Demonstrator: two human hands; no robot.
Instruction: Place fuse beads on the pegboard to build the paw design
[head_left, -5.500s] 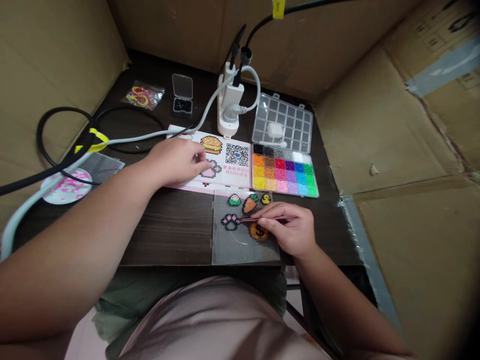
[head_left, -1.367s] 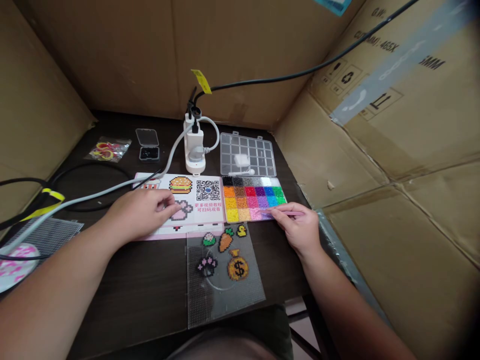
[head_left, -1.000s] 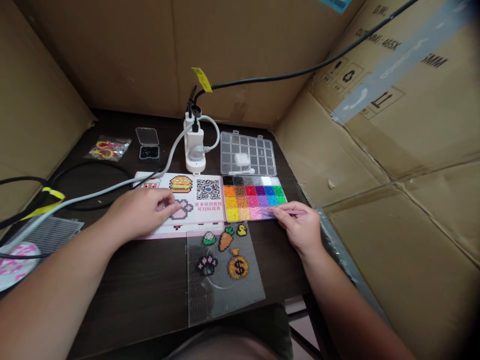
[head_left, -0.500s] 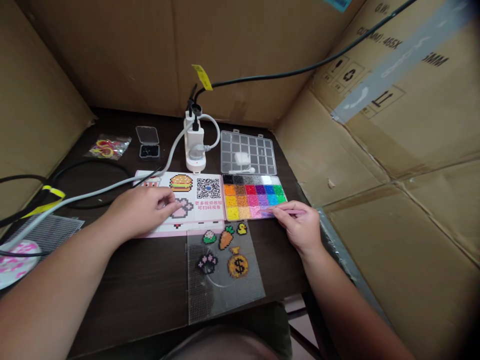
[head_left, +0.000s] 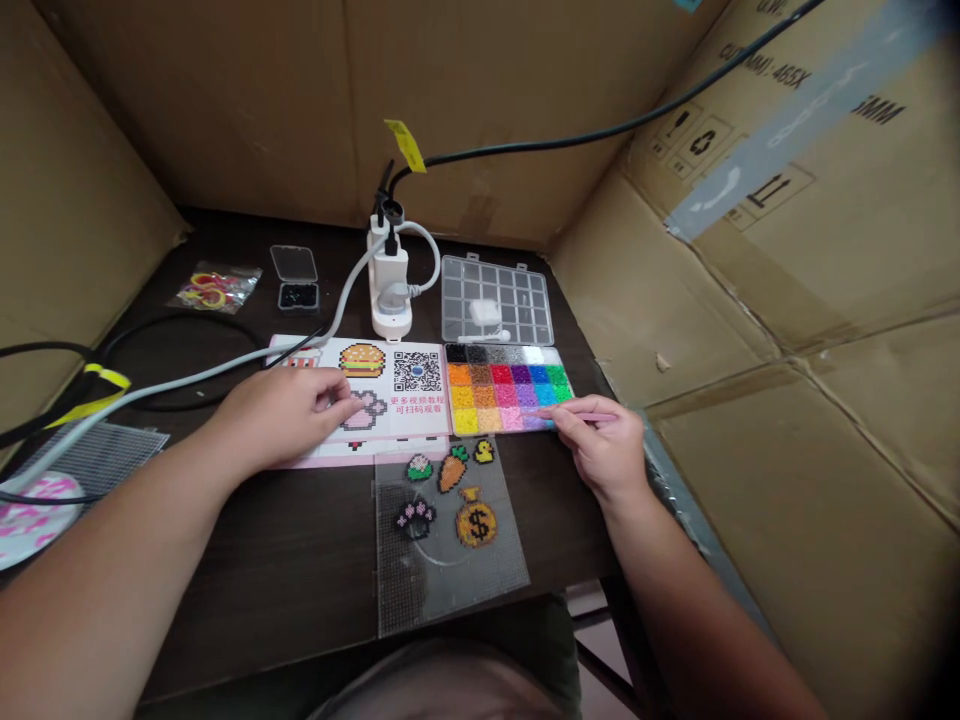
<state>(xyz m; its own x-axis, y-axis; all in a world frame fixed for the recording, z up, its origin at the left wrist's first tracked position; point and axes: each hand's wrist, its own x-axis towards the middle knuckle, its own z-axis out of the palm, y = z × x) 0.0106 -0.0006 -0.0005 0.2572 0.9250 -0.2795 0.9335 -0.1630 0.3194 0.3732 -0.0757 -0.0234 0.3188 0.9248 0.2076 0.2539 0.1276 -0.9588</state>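
My right hand [head_left: 609,448] pinches slim pink tweezers [head_left: 594,415], with their tip over the purple and blue compartments at the near right of the bead tray [head_left: 501,398]. My left hand [head_left: 304,405] rests on the printed pattern sheet [head_left: 420,424], fingers loosely curled, thumb apart, beside the pink paw picture [head_left: 364,411]. Nearer to me lies a clear pegboard [head_left: 442,590] with bead figures on it: a carrot [head_left: 452,469], a duck [head_left: 484,452], a money bag [head_left: 477,520], a green-and-white figure [head_left: 419,467] and a partly filled paw [head_left: 415,518].
A white power strip [head_left: 391,290] and grey cable [head_left: 202,374] lie behind and left. The divided tray lid [head_left: 496,298] holds a small white object [head_left: 485,312]. Farther left are a small black-bead box [head_left: 298,296], a plastic bag [head_left: 217,288] and a pink-white dish [head_left: 37,520]. Cardboard walls surround the table.
The tweezers and right hand have shifted very slightly at the tray's near right. My left hand stays on the sheet. The whole view has tilted a little.
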